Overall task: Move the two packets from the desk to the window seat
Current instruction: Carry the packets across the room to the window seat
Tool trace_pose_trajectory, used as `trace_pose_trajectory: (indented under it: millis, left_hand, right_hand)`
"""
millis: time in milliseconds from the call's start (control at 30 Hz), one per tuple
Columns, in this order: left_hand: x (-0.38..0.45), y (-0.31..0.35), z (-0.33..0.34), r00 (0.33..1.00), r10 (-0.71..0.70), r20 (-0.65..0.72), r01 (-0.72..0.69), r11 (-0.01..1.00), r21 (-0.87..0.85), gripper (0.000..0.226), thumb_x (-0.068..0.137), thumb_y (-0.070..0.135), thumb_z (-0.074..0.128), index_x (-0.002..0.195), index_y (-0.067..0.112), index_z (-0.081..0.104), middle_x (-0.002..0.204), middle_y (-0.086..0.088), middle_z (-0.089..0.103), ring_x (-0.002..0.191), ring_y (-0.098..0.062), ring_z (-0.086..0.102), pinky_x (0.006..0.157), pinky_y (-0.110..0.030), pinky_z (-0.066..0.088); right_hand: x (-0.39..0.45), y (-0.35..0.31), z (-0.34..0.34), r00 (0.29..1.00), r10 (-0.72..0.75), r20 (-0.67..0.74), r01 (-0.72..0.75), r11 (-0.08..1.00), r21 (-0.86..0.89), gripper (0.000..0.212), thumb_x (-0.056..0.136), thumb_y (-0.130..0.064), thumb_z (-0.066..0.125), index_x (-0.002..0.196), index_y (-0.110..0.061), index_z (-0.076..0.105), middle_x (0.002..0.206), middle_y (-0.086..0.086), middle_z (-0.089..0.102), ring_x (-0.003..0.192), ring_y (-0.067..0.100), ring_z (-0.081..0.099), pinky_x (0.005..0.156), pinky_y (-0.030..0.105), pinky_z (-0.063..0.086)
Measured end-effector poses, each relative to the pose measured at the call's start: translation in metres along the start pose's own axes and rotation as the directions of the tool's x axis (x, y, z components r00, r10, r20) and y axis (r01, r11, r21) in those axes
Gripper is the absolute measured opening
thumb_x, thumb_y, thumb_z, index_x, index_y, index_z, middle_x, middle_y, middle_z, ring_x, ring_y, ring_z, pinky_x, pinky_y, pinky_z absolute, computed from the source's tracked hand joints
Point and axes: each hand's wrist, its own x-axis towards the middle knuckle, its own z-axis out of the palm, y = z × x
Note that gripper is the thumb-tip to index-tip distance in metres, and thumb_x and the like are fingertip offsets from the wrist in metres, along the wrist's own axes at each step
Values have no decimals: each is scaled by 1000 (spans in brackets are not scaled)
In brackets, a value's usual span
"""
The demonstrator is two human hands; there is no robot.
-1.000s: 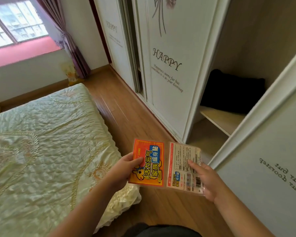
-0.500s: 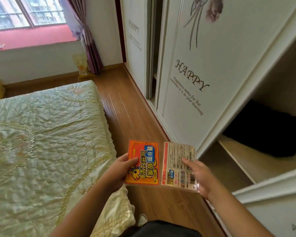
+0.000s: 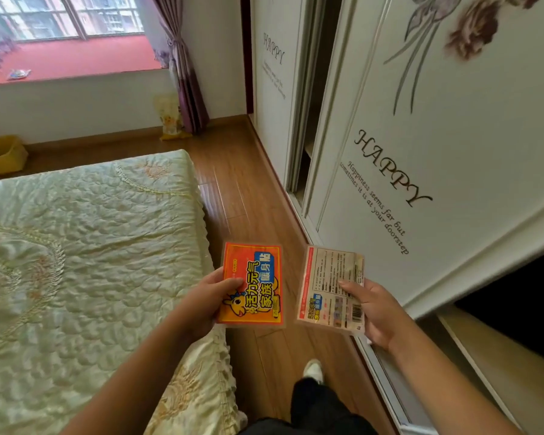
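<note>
Head view: bed [image 3: 85, 246] left, wardrobe [image 3: 421, 136] right

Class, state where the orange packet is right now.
In the head view, the orange packet is held in the left hand, above the floor between the bed and the pale packet.

A home bedroom: quilted bed [image 3: 85, 246], sliding wardrobe [image 3: 421, 136], curtained window [image 3: 66, 17].
</note>
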Motion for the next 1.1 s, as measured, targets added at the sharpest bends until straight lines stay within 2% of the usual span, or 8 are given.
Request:
trace_pose_trajectory:
  millis: [167, 400, 733, 833, 900, 1000, 1100]
  left_hand:
    - [50, 30, 14, 999, 34, 3, -34, 999, -29, 36, 77, 18, 73, 113, 12, 69, 105, -18, 79, 91, -32, 78, 66, -39, 64]
    - [110, 74, 35, 991, 31, -132, -46, 993, -111, 44, 75, 16, 74, 118, 10, 67, 105, -20, 78, 87, -33, 78, 65, -43, 65]
    - [168, 111, 28, 964, 60, -258, -100, 984, -145, 48, 75, 18, 76, 121, 15, 64, 109, -21, 77, 93, -37, 76, 68, -47, 64]
    - [184, 122, 18, 954, 69, -290, -117, 981, -152, 48, 75, 17, 74, 121, 14, 64, 108, -20, 77, 92, -37, 77, 69, -47, 64]
    - [197, 131, 11, 948, 75, -308, -132, 977, -168, 44, 77, 14, 71, 120, 13, 64, 102, -17, 80, 85, -32, 78, 63, -43, 64]
    - [219, 151, -5, 939, 78, -335, -147, 972, -184, 31, 89, 8, 63, 119, 13, 64, 98, -15, 80, 81, -30, 78, 62, -43, 65]
    - [244, 174, -30, 931, 90, -353, -174, 961, -215, 26, 95, 7, 55, 119, 14, 65, 98, -15, 80, 82, -30, 78, 70, -46, 64]
  right_hand:
    - [67, -43, -3, 998, -19, 68, 20, 1000, -17, 21, 97, -12, 57, 116, -16, 66, 104, 14, 79, 90, 30, 77, 64, 42, 63]
    - [145, -112, -10, 988, 28, 155, -25, 999, -24, 29, 95, -15, 60, 124, -11, 63, 112, 18, 76, 103, 38, 73, 85, 57, 59]
    - [230, -161, 10, 966, 80, 248, -74, 997, -33, 29, 94, -15, 61, 123, -12, 63, 106, 17, 78, 98, 36, 75, 72, 49, 61]
    - [253, -172, 26, 963, 99, 252, -86, 994, -61, 25, 95, -14, 60, 120, -11, 64, 107, 19, 78, 100, 38, 74, 78, 53, 60]
    - [270, -181, 38, 960, 111, 256, -93, 992, -80, 24, 96, -14, 59, 119, -10, 64, 110, 20, 77, 103, 40, 72, 83, 57, 59]
    - [299, -196, 58, 958, 118, 260, -95, 990, -100, 25, 97, -14, 57, 120, -9, 64, 114, 21, 75, 108, 42, 69, 90, 60, 55]
    - [332, -214, 82, 960, 96, 264, -73, 993, -95, 26, 97, -14, 55, 121, -10, 64, 111, 20, 76, 104, 40, 72, 83, 55, 58]
